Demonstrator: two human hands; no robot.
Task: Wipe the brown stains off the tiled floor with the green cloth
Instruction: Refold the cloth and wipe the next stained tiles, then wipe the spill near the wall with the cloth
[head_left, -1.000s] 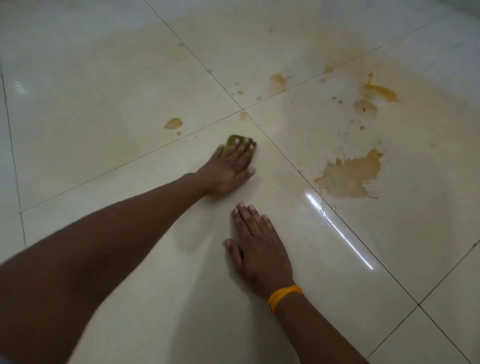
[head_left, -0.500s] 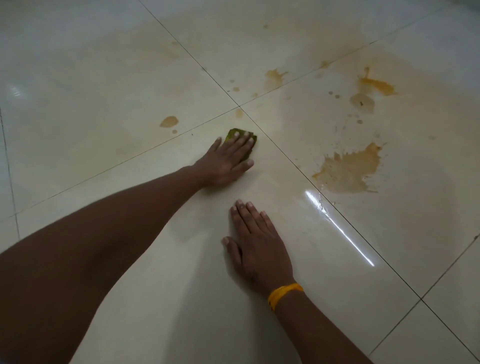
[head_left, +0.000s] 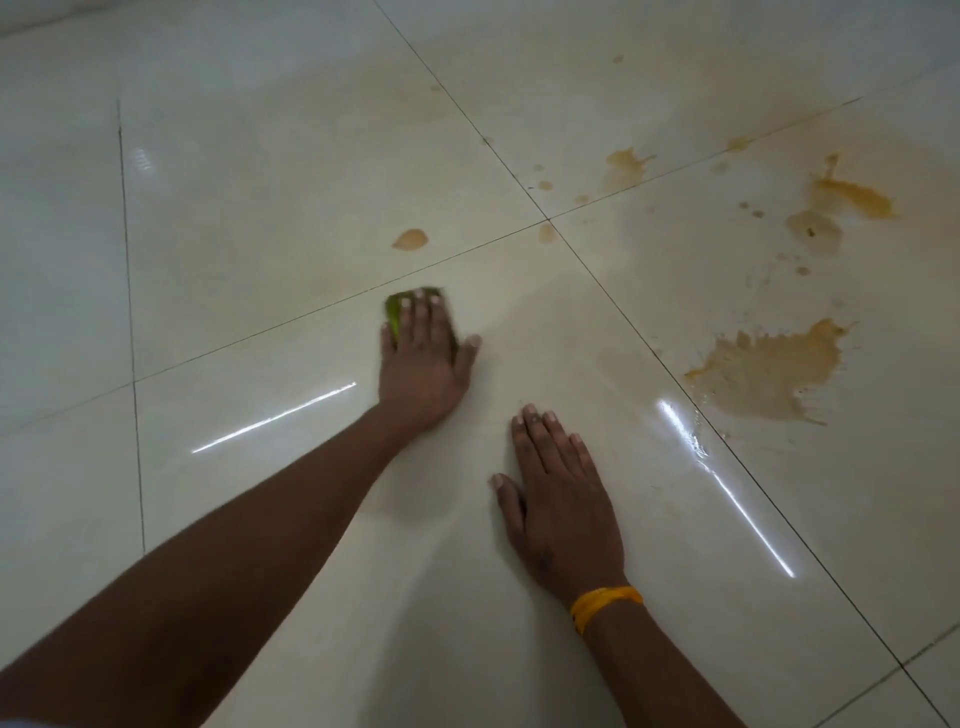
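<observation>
My left hand (head_left: 423, 358) lies flat with straight fingers on the green cloth (head_left: 395, 307), pressing it to the glossy cream tiled floor (head_left: 249, 218); only the cloth's far left edge shows past the fingers. My right hand (head_left: 558, 499) rests flat on the tile nearer me, a yellow band on its wrist. A large brown stain (head_left: 769, 371) spreads on the tile to the right. A small brown drop (head_left: 410, 239) lies just beyond the cloth. More stains sit at the far right (head_left: 852, 200) and near the grout crossing (head_left: 623, 163).
Dark grout lines (head_left: 613, 291) cross the floor beyond my hands. Light streaks (head_left: 727, 488) glint on the wet tile between my right hand and the large stain. Small brown specks (head_left: 545, 184) dot the far tile.
My left hand has slid the cloth leftward and a little toward me, away from the grout crossing. The view has shifted. My right hand has stayed planted.
</observation>
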